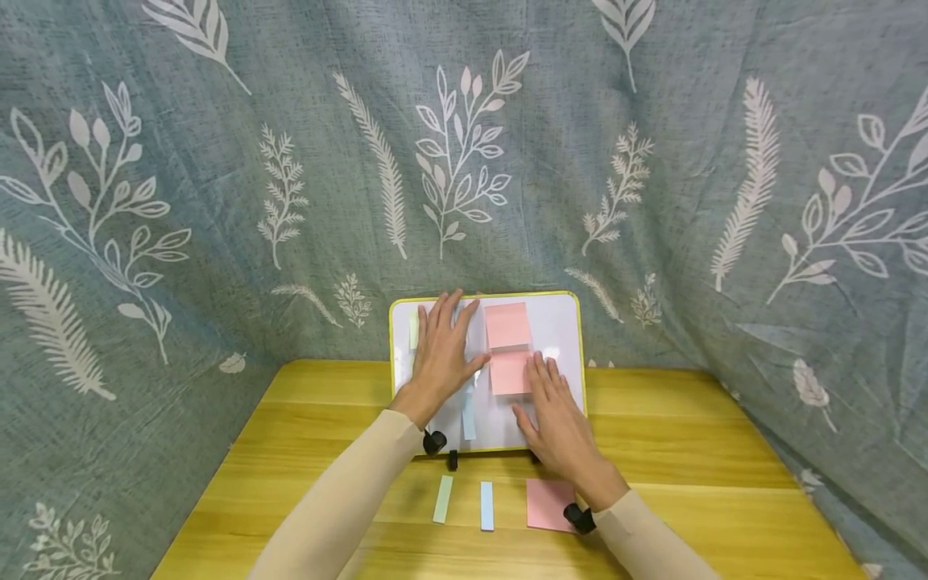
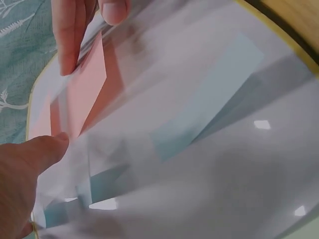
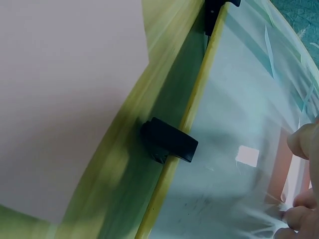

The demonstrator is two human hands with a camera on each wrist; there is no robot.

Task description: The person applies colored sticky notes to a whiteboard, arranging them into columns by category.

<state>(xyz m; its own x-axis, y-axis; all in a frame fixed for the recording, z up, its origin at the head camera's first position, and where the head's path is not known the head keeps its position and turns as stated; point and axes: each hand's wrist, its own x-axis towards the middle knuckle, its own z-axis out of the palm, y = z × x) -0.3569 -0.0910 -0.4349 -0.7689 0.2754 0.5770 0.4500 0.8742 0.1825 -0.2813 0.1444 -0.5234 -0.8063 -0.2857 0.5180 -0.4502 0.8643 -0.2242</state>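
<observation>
A whiteboard [image 1: 558, 322] with a yellow rim leans upright at the back of the table. Two pink sticky notes are on it, an upper one [image 1: 507, 325] and a lower one [image 1: 510, 372]. My right hand [image 1: 560, 427] lies with straight fingers along the lower note's right edge. My left hand [image 1: 442, 352] is spread over the board's left half, its thumb [image 2: 52, 147] near that note's left edge. Under the left hand shows a blue sticky strip [image 1: 469, 416], its end lifting off the board. A green strip [image 1: 414, 329] is partly hidden behind the fingers.
On the wooden table [image 1: 652, 419] in front lie a green strip pad [image 1: 443, 499], a blue strip pad [image 1: 486, 506] and a pink note pad [image 1: 544, 503], partly under the right wrist. Black feet [image 3: 169, 139] hold the board's lower edge. A leaf-patterned curtain [image 1: 312, 201] hangs behind.
</observation>
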